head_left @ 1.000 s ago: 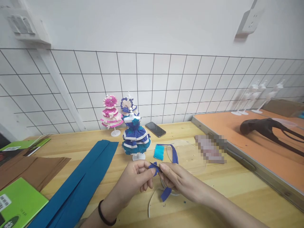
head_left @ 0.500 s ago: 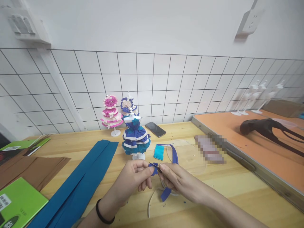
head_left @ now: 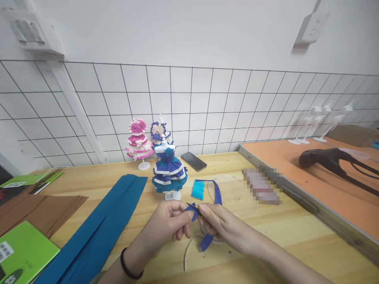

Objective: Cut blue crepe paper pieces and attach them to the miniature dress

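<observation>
The grip of the left hand pinches a small blue paper piece between thumb and fingers, above the table. The right hand pinches a thin dark pointed tool, laid across the paper's upper part. Just beyond the hands lie a turquoise pleated piece and a blue strip; behind them, a blue-dressed mannequin stands upright near a phone, with teal sheets off to the left
</observation>
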The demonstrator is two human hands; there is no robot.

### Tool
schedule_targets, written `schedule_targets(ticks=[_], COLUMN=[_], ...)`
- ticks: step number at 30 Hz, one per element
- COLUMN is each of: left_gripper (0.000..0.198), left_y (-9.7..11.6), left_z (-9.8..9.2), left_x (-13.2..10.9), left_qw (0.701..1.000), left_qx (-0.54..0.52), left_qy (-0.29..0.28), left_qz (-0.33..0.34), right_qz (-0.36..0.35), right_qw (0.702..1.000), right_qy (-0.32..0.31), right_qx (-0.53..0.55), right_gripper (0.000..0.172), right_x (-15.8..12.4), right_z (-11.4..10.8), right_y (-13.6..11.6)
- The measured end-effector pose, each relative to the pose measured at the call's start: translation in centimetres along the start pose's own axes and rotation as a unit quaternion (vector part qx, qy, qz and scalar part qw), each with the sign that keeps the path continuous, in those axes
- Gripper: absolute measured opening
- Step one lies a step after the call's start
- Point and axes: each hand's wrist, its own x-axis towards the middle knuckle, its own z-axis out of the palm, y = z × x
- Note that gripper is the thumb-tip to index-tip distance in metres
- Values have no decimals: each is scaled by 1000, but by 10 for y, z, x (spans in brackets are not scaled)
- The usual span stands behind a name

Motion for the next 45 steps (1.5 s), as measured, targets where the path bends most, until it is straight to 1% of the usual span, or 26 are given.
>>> schedule_targets(ticks=[5, 11, 16, 24, 45], left_gripper=[22, 22, 23, 25, 28], left_y=[-2, 1, 1, -3, -6], left_z=[1, 3, 1, 0, 2], left_x=[0, 0, 0, 0, 2], left_qw=[1000, 1000, 1000, 1000, 999], left_qx=[3, 0, -8, -20, -40], left_qy=[-4, -2, -9, -11, -5], left_qz=[-1, -3, 1, 5, -6], right_qz=[-5, 9, 4, 12, 10], right_qw=[1000, 1000, 1000, 1000, 1000], right_qy=[2, 3, 7, -4, 12], right_qx=[-2, 9, -1, 10, 10], right_gripper=[42, 42, 43, 42, 42], right_x=[-1, -1, 0, -2, -1], right_z=[1, 2, 1, 1, 1], right_y=[-3, -1, 1, -5, -1])
